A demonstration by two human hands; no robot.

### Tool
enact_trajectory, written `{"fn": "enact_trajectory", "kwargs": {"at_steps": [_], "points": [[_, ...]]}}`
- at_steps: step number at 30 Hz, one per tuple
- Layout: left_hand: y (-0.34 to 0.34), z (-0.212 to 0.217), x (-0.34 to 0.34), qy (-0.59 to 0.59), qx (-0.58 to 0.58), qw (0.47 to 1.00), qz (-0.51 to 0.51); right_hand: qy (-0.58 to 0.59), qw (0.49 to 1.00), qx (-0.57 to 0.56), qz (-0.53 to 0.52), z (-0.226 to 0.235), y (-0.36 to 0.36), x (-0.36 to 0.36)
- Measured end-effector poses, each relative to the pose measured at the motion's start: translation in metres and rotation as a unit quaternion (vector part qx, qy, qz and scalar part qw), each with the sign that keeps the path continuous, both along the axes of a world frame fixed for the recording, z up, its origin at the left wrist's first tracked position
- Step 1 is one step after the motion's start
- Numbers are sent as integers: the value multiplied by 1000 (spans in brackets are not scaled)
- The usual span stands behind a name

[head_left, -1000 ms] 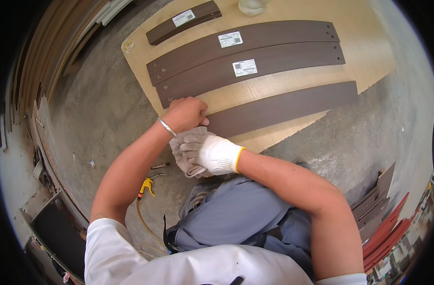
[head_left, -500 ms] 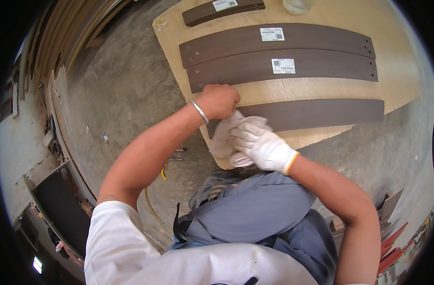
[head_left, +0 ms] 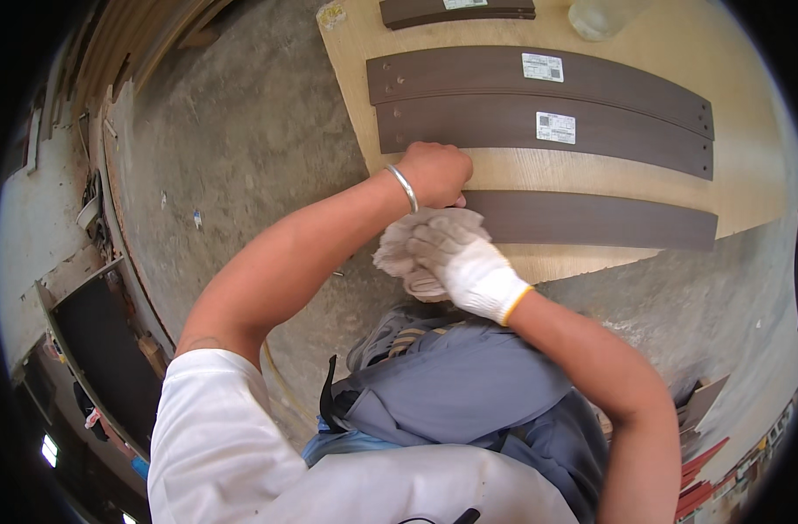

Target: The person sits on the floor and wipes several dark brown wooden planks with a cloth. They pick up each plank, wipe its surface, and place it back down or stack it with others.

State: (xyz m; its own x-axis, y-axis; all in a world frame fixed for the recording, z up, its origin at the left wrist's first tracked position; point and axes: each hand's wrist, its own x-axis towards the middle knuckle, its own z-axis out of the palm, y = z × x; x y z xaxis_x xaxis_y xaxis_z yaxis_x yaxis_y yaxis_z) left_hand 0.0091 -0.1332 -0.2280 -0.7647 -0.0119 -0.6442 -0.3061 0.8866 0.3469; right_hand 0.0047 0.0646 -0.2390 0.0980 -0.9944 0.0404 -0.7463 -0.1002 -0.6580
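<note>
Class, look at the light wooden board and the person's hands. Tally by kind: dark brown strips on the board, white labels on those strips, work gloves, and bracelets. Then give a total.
Dark brown strips on the board: 4
White labels: 3
Work gloves: 2, one worn on the right hand, one loose
Bracelets: 1
Total: 10

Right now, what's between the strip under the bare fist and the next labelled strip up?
Head view: only a bare band of the light wood board separates the nearest dark strip from the labelled strip; the left hand partly overlaps its left end.

Bare left hand (head_left: pixel 435 173) fisted, gloved right hand (head_left: pixel 464 262) curled
</note>
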Motion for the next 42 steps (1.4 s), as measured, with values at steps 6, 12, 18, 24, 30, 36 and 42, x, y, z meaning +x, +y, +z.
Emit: {"fn": "enact_trajectory", "kwargs": {"at_steps": [6, 12, 18, 24, 30, 36, 42], "points": [[-2, 12, -1, -47, -2, 999, -3, 26, 999, -32, 22, -4, 5, -12], [1, 6, -4, -29, -14, 999, -2, -35, 999, -20, 0, -2, -21, 16], [1, 11, -2, -60, -25, 998, 14, -1, 999, -51, 11, 7, 2, -12], [3, 10, -13, -59, -18, 998, 6, -29, 997, -63, -29, -12, -7, 14], [-1, 3, -2, -16, -9, 1000, 8, 28, 1000, -2, 3, 9, 72, -86], [-1, 9, -5, -30, 3, 1000, 3, 194, 971, 136, 19, 54, 160, -180], [-4, 6, -7, -17, 14, 1000, -14, 243, 960, 142, -1, 53, 163, -168]]}}
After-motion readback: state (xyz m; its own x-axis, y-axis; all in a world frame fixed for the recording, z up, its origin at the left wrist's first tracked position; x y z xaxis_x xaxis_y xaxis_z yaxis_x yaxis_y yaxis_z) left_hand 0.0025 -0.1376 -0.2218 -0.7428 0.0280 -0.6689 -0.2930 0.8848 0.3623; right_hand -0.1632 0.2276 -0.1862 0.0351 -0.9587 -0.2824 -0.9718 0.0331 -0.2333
